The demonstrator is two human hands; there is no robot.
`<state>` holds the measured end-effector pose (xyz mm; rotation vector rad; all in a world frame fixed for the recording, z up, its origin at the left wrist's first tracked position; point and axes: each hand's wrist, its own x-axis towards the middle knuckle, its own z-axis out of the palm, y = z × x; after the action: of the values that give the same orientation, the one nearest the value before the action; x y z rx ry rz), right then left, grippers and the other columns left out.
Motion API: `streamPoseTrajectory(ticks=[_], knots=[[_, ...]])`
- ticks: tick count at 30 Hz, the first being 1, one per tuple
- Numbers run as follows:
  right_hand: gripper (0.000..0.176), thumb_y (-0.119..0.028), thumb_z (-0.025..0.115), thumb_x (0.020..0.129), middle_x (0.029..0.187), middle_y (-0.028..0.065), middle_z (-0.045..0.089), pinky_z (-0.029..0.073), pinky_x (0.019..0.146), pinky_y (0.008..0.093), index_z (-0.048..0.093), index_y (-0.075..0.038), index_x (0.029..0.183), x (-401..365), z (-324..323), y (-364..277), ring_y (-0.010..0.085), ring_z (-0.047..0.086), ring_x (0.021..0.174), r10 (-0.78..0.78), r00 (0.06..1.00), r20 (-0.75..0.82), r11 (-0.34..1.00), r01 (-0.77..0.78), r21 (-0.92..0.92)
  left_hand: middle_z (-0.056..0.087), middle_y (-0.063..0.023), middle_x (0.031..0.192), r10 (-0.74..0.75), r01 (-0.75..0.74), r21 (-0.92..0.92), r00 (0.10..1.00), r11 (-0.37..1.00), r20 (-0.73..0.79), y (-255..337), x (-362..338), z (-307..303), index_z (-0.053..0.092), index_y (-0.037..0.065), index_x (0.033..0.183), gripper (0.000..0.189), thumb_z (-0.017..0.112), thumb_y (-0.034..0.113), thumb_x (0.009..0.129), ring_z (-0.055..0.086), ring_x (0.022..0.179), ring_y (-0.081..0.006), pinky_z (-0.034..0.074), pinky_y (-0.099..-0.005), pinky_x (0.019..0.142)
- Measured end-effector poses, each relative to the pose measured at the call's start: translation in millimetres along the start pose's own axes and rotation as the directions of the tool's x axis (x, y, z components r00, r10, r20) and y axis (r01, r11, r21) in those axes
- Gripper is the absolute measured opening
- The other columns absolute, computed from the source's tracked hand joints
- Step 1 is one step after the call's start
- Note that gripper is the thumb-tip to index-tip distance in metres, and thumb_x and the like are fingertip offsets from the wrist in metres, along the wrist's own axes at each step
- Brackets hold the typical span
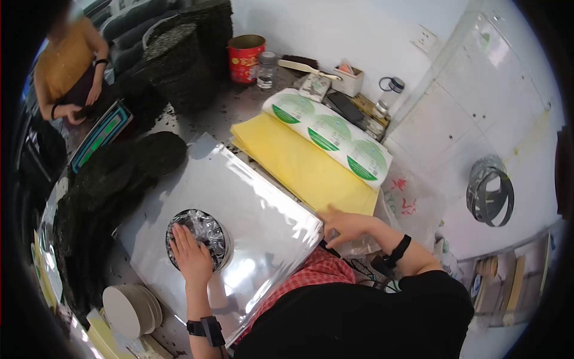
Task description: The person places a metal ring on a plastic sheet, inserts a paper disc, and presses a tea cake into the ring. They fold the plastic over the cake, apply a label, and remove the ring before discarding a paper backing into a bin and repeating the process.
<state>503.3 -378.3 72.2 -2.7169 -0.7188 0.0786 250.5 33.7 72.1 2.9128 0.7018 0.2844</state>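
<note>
A round metal ring [226, 251] stands on a stack of shiny clear plastic sheets [263, 200]. Crinkled clear film [206, 224] over dark contents fills the ring. My left hand [192, 257] lies flat on this film, fingers stretched out, covering its lower left part. Over by the right corner of the sheet stack is my right hand [348, 226], its fingers apart and nothing visible in them. Its fingertips are close to the edge of the yellow paper [299, 164].
Dark shredded heaps [113, 173] line the left side, beside a scale with a lit display [101, 136]. Round pale discs [128, 311] are stacked at lower left. Printed green-and-white sheets [329, 131] lie behind the yellow paper. A red tin [245, 60] stands at the back; another person [69, 66] sits far left.
</note>
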Motion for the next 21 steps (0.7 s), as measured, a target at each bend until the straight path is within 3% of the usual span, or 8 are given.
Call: streamPoseTrajectory(ticks=[3, 5, 10, 14, 17, 19, 20, 21], knots=[[0.038, -0.034, 0.071, 0.079, 0.123, 0.0155, 0.058, 0.027, 0.111, 0.0474, 0.057, -0.007, 0.102, 5, -18, -4, 0.0314, 0.048, 0.124, 0.261, 0.959, 0.108, 0.926, -0.280, 0.252, 0.019, -0.0245, 0.153, -0.014, 0.014, 0.001, 1.000, 1.000, 0.022, 1, 2, 0, 0.027, -0.008, 0.143, 0.065, 0.047, 0.018, 0.087, 0.017, 0.143, -0.0352, 0.012, -0.0483, 0.116], [0.026, -0.023, 0.071, 0.081, 0.113, 0.0113, 0.064, 0.038, 0.102, 0.0433, 0.055, -0.007, 0.094, 25, -36, 21, 0.0293, 0.056, 0.115, -0.266, 0.857, -0.441, 0.829, -0.030, -0.559, 0.019, -0.0242, 0.153, -0.009, 0.009, 0.011, 1.000, 1.000, 0.027, -1, 1, 0, 0.027, -0.008, 0.143, 0.065, 0.047, 0.018, 0.087, 0.017, 0.143, -0.0349, 0.012, -0.0482, 0.116], [0.026, -0.026, 0.071, 0.081, 0.106, 0.0137, 0.067, 0.050, 0.084, 0.0394, 0.057, -0.006, 0.092, 59, -17, 104, 0.0272, 0.064, 0.102, 0.079, 0.919, -0.385, 0.995, -0.050, 0.084, 0.020, -0.0246, 0.153, -0.016, 0.016, 0.005, 1.000, 1.000, 0.020, 3, 0, -3, 0.028, -0.008, 0.142, 0.064, 0.047, 0.017, 0.087, 0.018, 0.143, -0.0353, 0.014, -0.0485, 0.116], [0.030, -0.028, 0.071, 0.082, 0.103, 0.0155, 0.068, 0.050, 0.086, 0.0386, 0.057, -0.003, 0.091, 94, -81, 128, 0.0263, 0.065, 0.102, 0.478, 0.877, 0.036, 0.749, -0.429, 0.504, 0.021, -0.0248, 0.152, -0.004, 0.004, 0.016, 1.000, 1.000, -0.001, 3, 1, -1, 0.029, -0.009, 0.142, 0.064, 0.048, 0.016, 0.086, 0.019, 0.143, -0.0355, 0.014, -0.0486, 0.116], [0.035, -0.029, 0.071, 0.082, 0.103, 0.0139, 0.069, 0.050, 0.086, 0.0374, 0.059, -0.001, 0.100, 110, -110, 138, 0.0236, 0.066, 0.098, 0.421, 0.906, -0.043, 0.573, -0.230, 0.787, 0.023, -0.0250, 0.151, -0.007, 0.007, 0.014, 1.000, 1.000, 0.003, 2, 1, -2, 0.030, -0.009, 0.141, 0.065, 0.049, 0.015, 0.084, 0.020, 0.143, -0.0353, 0.014, -0.0479, 0.116], [0.045, -0.033, 0.072, 0.080, 0.099, 0.0125, 0.070, 0.051, 0.084, 0.0361, 0.059, -0.001, 0.108, 86, -83, 132, 0.0240, 0.068, 0.093, -0.066, 0.944, -0.323, 0.995, 0.088, 0.053, 0.023, -0.0251, 0.152, -0.022, 0.022, 0.002, 1.000, 1.000, 0.011, 4, 2, -2, 0.030, -0.009, 0.141, 0.065, 0.050, 0.015, 0.084, 0.019, 0.143, -0.0353, 0.014, -0.0480, 0.116], [0.050, -0.036, 0.073, 0.080, 0.097, 0.0118, 0.070, 0.051, 0.084, 0.0355, 0.059, -0.001, 0.112, 72, -63, 128, 0.0243, 0.068, 0.090, -0.350, 0.894, -0.278, 0.895, 0.231, -0.383, 0.023, -0.0251, 0.152, -0.021, 0.021, 0.001, 1.000, 1.000, 0.005, 5, 4, -3, 0.030, -0.009, 0.141, 0.065, 0.050, 0.015, 0.084, 0.019, 0.143, -0.0355, 0.014, -0.0481, 0.116], [0.059, -0.040, 0.075, 0.076, 0.101, 0.0132, 0.068, 0.049, 0.084, 0.0353, 0.058, -0.001, 0.117, 60, -37, 124, 0.0248, 0.067, 0.092, -0.351, 0.870, -0.346, 0.912, 0.234, -0.338, 0.023, -0.0251, 0.152, -0.021, 0.021, 0.001, 1.000, 1.000, 0.003, 6, 5, -5, 0.030, -0.009, 0.141, 0.065, 0.051, 0.015, 0.084, 0.019, 0.143, -0.0356, 0.014, -0.0481, 0.116]])
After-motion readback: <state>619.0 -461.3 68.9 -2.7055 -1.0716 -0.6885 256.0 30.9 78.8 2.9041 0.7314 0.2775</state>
